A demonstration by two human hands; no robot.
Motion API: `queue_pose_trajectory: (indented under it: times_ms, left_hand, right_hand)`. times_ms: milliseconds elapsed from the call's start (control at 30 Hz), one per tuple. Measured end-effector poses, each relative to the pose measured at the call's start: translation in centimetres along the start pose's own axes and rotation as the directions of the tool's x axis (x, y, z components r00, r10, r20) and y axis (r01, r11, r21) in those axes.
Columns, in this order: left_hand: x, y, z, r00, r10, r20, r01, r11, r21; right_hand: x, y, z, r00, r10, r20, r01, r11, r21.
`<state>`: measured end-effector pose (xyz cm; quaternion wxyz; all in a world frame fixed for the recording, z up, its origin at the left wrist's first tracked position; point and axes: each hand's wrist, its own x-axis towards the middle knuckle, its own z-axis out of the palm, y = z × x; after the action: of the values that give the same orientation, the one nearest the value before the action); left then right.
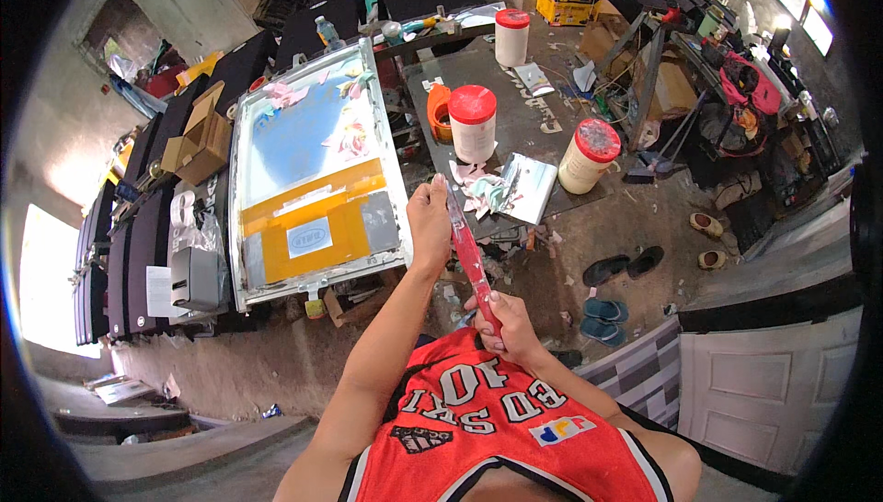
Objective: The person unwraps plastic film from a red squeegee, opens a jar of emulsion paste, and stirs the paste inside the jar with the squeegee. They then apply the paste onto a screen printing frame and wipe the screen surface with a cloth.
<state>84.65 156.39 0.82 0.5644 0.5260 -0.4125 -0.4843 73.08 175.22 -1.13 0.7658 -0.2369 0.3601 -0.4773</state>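
Observation:
A long, narrow red tool [472, 258], smeared with pale residue and looking like a squeegee seen edge-on, slants between my two hands in front of my chest. My right hand [513, 327] is wrapped around its near end, thumb along the side. Against its far end my left hand [430, 226] is closed, fingers pressed together; exactly how they grip is partly hidden. Left of that hand lies a screen-printing frame [397, 171] with brown tape and a paper label [309, 238]. Just beyond my hands are crumpled stained scraps [482, 191] and a shiny packet [529, 188].
Red-lidded white tubs [474, 125], [589, 156] and a third tub [511, 38] stand on the dark board [547, 125]. An orange tape roll [441, 114] sits beside one. Slippers [603, 320] lie on the floor at right. A cardboard box [198, 137] is left of the frame.

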Motion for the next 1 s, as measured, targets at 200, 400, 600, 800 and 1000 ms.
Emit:
queue_pose_trajectory:
  times_ms: [200,400,600,800,1000]
  left_hand:
    - [3.7,2.3,-2.2,0.992,0.092,-0.082,-0.095,0.995,-0.040]
    - [0.7,2.9,-3.3,0.993,-0.034,0.109,0.048,0.991,-0.126]
    - [-3.7,1.8,-3.1,0.948,-0.112,0.299,0.171,0.969,-0.179]
    - [-5.8,1.4,-3.8,0.899,-0.159,0.407,0.242,0.957,-0.161]
    - [-5.4,1.6,-4.2,0.920,-0.213,0.329,0.325,0.884,-0.336]
  right_hand:
    - [-1.4,0.0,-0.1,0.999,0.028,-0.021,-0.028,0.999,0.033]
    - [-0.8,-1.1,-0.9,0.999,-0.052,-0.002,0.052,0.999,-0.001]
    - [1.0,-0.7,-1.0,0.962,-0.251,-0.109,0.206,0.926,-0.317]
    - [1.9,-0.9,-1.8,0.928,-0.358,-0.107,0.238,0.787,-0.569]
    - [2.4,-0.8,-0.7,0.843,-0.538,0.006,0.338,0.521,-0.784]
